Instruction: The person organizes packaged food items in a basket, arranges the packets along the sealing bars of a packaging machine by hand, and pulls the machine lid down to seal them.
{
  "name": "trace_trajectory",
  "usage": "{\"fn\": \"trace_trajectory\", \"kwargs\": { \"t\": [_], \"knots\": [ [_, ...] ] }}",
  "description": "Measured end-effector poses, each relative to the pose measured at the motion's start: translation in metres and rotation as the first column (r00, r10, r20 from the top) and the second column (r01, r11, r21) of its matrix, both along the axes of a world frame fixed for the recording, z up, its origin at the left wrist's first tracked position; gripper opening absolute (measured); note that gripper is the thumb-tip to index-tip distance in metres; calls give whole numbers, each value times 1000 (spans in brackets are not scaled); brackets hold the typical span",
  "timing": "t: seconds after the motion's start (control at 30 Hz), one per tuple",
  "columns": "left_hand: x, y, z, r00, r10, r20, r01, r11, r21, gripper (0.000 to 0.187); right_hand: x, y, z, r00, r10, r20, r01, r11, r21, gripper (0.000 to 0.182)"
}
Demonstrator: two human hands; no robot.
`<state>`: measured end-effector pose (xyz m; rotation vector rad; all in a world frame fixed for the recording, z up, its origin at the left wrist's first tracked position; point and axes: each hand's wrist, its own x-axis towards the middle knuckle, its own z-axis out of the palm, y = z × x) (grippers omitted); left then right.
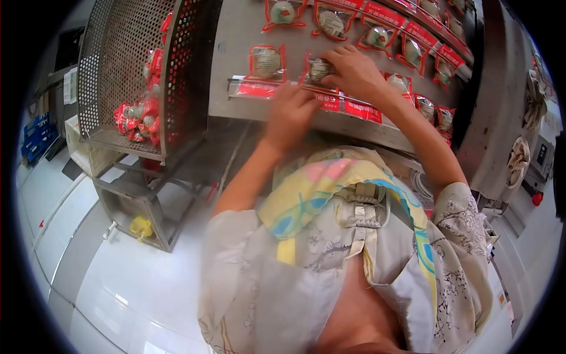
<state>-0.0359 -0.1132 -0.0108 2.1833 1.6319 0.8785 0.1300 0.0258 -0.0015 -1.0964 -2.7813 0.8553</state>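
Bent fingers of my right hand [355, 74] are closed on the right side of a clear, red-edged packet [319, 69] with a pale round item inside. Lower and to the left, my left hand [290, 115] is slightly blurred, its fingers curled together at the metal rail [242, 79] and the red printed strip [256, 88]. What its fingertips hold, if anything, is hidden. Left of the right hand's packet lies a similar packet [266, 62] on the metal surface [227, 53]. Another packet [331, 23] lies above my right hand.
At the left stands a perforated metal bin [121, 71] with a pile of red packets [140, 121], above a metal frame [138, 203]. More packets and red strips run in slanted rows toward the upper right. A metal panel [498, 118] borders the right side.
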Motion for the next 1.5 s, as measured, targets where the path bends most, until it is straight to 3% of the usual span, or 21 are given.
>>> {"fn": "trace_trajectory", "kwargs": {
  "t": [0.33,0.47,0.57,0.6,0.63,0.7,0.8,1.0,1.3,1.4,1.5],
  "knots": [
    [-6,-7,9,997,60,-39,-58,998,28,16,-12,-10,-8,989,-39,-143,38,999,-15,42],
    [4,-10,10,995,84,-45,-86,996,-37,26,10,-1,0,983,-65,-173,53,996,-76,41],
    [23,-3,20,1000,5,-16,-6,999,-35,34,55,8,19,978,-206,-34,209,974,89,37],
    [35,1,21,999,-46,11,46,998,-42,37,73,10,11,983,-183,-26,185,974,133,35],
    [48,4,22,994,-100,34,101,994,-49,39,78,10,15,986,-151,69,146,987,75,36],
    [70,14,17,985,-170,17,170,984,-45,27,87,10,24,967,-72,244,88,995,-55,37],
    [82,22,0,977,-214,6,214,977,-18,15,89,1,14,981,-80,176,77,997,29,37],
    [69,16,1,980,-199,20,199,979,-40,14,74,-10,2,995,-92,32,92,996,14,34],
    [66,11,8,986,-163,-40,158,982,-106,10,78,-11,0,987,-154,-33,155,988,25,25],
    [68,13,14,986,-168,-16,165,981,-105,11,99,-8,15,941,-244,-235,246,969,-20,27],
    [66,13,11,981,-193,5,192,976,-107,12,140,-12,25,822,-564,-81,568,822,42,21]
  ]
}}
